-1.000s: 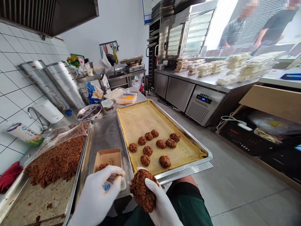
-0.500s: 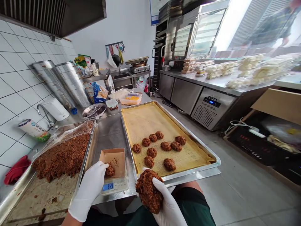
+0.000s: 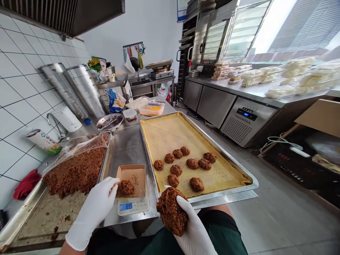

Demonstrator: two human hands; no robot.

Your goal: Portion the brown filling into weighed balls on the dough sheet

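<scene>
My right hand (image 3: 192, 221), in a white glove, grips a large lump of brown crumbly mixture (image 3: 172, 212) in front of the baking tray. A smaller clump (image 3: 126, 187) of the same mixture rests in a brown paper box (image 3: 139, 173) on a kitchen scale (image 3: 142, 206) with a lit display. My gloved left hand (image 3: 99, 194) is at the box's left side, beside the clump but apart from it. Its thumb and forefinger are slightly parted, with nothing visible between them. Several shaped brown patties (image 3: 197, 184) lie on the lined baking tray (image 3: 172, 129).
To the left, a metal tray (image 3: 34, 226) holds a heap of loose mixture (image 3: 79, 166) partly under plastic film (image 3: 87, 143). Behind are a film-covered bowl (image 3: 110, 122) and a plastic container (image 3: 156, 109). Packed boxes (image 3: 251, 78) stand on the right counter.
My left hand has let go of the clump in the paper box and drawn back to the left. My right hand keeps its hold on the large lump. The view has shifted slightly.
</scene>
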